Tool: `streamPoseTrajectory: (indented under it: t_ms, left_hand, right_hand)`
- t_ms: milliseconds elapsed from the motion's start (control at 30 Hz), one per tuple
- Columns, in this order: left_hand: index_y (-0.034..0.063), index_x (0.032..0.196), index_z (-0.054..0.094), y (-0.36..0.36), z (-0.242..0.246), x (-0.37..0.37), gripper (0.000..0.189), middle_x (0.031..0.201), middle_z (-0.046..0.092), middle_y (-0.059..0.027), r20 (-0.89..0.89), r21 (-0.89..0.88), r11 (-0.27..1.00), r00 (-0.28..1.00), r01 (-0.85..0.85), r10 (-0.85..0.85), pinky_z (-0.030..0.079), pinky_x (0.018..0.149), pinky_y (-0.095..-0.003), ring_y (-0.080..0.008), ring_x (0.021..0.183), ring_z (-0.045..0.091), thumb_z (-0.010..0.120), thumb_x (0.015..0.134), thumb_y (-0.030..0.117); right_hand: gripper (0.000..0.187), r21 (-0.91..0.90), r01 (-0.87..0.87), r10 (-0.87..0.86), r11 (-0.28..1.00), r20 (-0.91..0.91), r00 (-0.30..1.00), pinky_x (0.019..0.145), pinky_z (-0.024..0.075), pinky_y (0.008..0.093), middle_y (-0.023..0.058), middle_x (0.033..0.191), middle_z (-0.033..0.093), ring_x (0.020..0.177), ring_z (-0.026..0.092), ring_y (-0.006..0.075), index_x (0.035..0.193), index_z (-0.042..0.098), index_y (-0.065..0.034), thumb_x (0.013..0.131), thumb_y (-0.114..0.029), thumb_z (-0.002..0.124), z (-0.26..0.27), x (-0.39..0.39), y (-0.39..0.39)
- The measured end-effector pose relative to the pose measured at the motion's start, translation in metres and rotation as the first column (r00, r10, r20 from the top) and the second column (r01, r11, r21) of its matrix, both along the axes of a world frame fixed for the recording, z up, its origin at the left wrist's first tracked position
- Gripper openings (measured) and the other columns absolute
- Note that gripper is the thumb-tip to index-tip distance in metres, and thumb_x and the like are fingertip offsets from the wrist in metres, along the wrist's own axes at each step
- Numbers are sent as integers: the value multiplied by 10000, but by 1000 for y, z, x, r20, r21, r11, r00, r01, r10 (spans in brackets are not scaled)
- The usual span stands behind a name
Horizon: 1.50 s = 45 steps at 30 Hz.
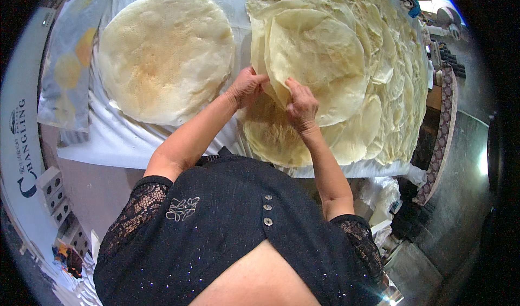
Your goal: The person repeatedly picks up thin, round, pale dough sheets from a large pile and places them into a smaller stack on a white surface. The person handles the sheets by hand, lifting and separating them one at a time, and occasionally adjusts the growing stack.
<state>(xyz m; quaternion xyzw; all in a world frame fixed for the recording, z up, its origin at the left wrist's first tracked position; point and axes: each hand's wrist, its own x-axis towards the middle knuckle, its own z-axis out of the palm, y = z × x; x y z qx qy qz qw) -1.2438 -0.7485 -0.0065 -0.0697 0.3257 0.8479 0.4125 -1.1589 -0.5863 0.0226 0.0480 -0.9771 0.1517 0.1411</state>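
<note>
A thin, round, pale-yellow pancake sheet [321,62] lies over other sheets in front of me, right of centre. My right hand [301,105] grips its near-left edge, which is lifted and slightly folded. Just to the left, my left hand [248,87] pinches the rim of a sheet hanging under it; which layer it belongs to is hard to tell. Beneath both hands lie more overlapping sheets [276,143]. A neat round pile of pancake sheets [166,54], browned in the middle, sits to the left of my left hand.
Many loose sheets [400,99] overlap across the table's right side. White cloth [109,139] covers the table. A clear printed plastic sheet [69,70] hangs at the left edge. Hollow blocks [53,186] stand lower left, a patterned strip [443,131] and a plastic bag [382,196] at right.
</note>
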Motion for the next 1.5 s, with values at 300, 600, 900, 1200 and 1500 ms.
streamPoseTrajectory:
  t_ms: [300,600,900,1200,1500]
  left_hand:
    - [13,1203,508,9,-1,0,476,1148,598,-91,-87,-41,999,996,15,-19,495,854,-348,-216,1014,598,708,779,91]
    - [-4,1131,560,16,-5,4,350,999,633,-90,-133,-277,959,991,-53,16,501,744,-327,-191,870,620,588,854,208]
    - [-9,1074,582,13,-36,-11,269,940,636,-83,-67,-303,950,996,-75,57,511,741,-331,-201,830,627,520,850,127]
    - [-4,1124,560,-8,-14,-3,311,1045,626,-96,77,-54,998,996,-43,47,494,835,-346,-210,931,614,510,848,132]
    - [-13,1205,530,-6,-7,19,419,1169,591,-115,-61,-30,998,996,-60,58,431,927,-318,-229,1071,562,435,797,-13]
  right_hand:
    - [477,-145,-13,13,989,-1,1000,814,492,378,112,1146,605,959,600,286,1155,555,-109,679,-77,557,19,2,1]
    - [431,-73,206,-193,976,154,969,616,490,414,135,759,624,682,617,328,1082,608,-189,685,-54,508,29,7,15]
    - [229,-514,292,-260,807,136,956,760,502,254,24,953,668,873,610,116,1083,616,-26,855,-48,617,234,-42,185]
    - [221,357,-39,150,933,-289,945,534,467,386,162,797,634,638,613,299,1054,625,-54,894,-51,472,189,-34,87]
    - [394,218,-207,211,954,4,977,712,530,357,79,1063,652,888,635,253,1081,636,-136,699,-60,577,5,0,-5]
